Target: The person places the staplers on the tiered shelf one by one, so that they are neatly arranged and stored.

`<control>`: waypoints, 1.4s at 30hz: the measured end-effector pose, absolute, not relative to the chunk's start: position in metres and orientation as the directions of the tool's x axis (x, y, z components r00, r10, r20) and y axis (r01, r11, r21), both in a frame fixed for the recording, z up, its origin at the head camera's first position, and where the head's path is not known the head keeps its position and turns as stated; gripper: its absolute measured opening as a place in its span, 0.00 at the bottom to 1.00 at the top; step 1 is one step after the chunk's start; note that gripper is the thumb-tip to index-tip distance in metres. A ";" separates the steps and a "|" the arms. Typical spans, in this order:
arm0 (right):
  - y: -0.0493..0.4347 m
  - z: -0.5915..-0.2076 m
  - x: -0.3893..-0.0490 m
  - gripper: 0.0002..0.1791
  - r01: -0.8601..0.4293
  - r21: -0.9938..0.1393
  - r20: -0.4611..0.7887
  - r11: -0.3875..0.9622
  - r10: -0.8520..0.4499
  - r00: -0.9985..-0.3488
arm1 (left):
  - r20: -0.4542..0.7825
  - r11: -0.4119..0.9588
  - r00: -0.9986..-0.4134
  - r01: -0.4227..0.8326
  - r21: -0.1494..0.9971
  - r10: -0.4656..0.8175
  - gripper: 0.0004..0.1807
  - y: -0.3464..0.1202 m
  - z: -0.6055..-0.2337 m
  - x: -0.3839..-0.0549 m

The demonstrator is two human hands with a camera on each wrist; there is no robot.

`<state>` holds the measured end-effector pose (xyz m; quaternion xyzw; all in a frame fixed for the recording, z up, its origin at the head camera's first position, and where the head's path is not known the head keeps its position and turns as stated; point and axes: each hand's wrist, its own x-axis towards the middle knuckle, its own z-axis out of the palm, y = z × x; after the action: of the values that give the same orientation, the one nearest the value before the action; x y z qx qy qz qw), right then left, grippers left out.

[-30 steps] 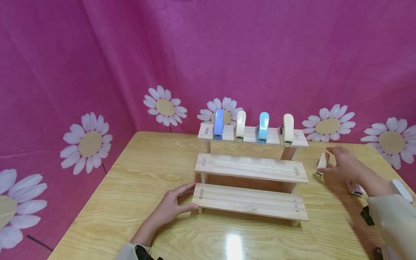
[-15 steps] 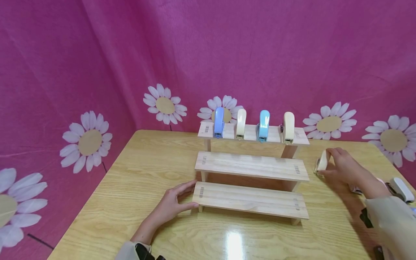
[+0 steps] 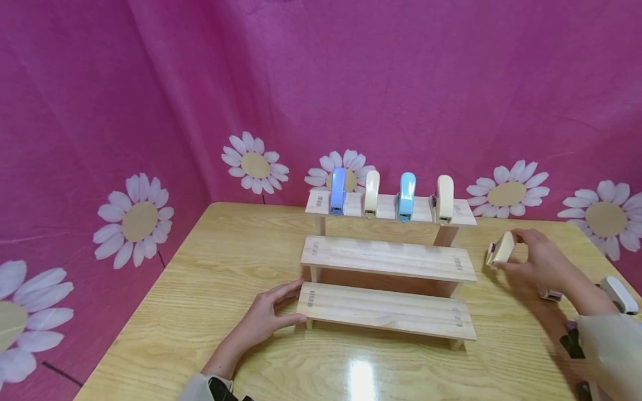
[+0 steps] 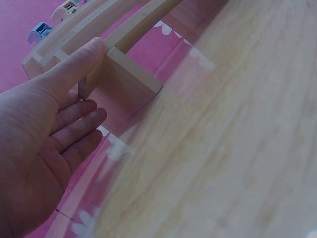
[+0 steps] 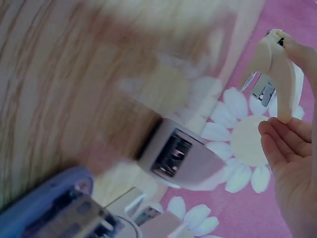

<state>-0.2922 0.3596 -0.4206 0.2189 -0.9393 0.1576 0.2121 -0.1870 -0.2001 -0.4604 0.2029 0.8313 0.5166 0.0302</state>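
- We find the right hand (image 3: pixel 546 264) pinching a cream stapler (image 3: pixel 504 248), right of the rack (image 3: pixel 386 309).
- We observe the left hand (image 3: pixel 261 317) spread, thumb touching the rack's left end.
- We count four more staplers (image 3: pixel 407 195) in a row atop the rack.
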 end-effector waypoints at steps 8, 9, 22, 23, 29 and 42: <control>0.355 -0.398 -0.277 0.44 -0.433 -0.251 0.483 0.865 -0.276 -0.831 | 0.162 0.382 -0.915 0.308 0.872 0.369 0.40 -0.200 -0.461 -0.187; 0.354 -0.395 -0.275 0.45 -0.429 -0.266 0.487 0.863 -0.264 -0.833 | 0.162 0.382 -0.915 0.308 0.871 0.369 0.41 -0.200 -0.461 -0.187; 0.322 -0.350 -0.241 0.52 -0.503 -0.268 0.670 0.821 -0.216 -0.710 | 0.162 0.383 -0.917 0.306 0.871 0.364 0.41 -0.200 -0.460 -0.186; 0.320 -0.347 -0.240 0.53 -0.520 -0.255 0.691 0.815 -0.223 -0.688 | 0.165 0.383 -0.917 0.308 0.871 0.364 0.40 -0.200 -0.461 -0.186; 0.299 -0.330 -0.229 0.56 -0.566 -0.248 0.717 0.786 -0.244 -0.653 | 0.168 0.374 -0.914 0.311 0.874 0.368 0.41 -0.200 -0.461 -0.187; 0.235 -0.310 -0.223 0.54 -0.791 -0.138 0.796 0.595 -0.408 -0.447 | 0.182 0.377 -0.914 0.323 0.868 0.364 0.41 -0.200 -0.462 -0.188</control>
<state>-0.2228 0.2349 -0.3097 0.3698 -0.8110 0.2559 0.3741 -0.1879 -0.1997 -0.4623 0.2068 0.8296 0.5183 0.0197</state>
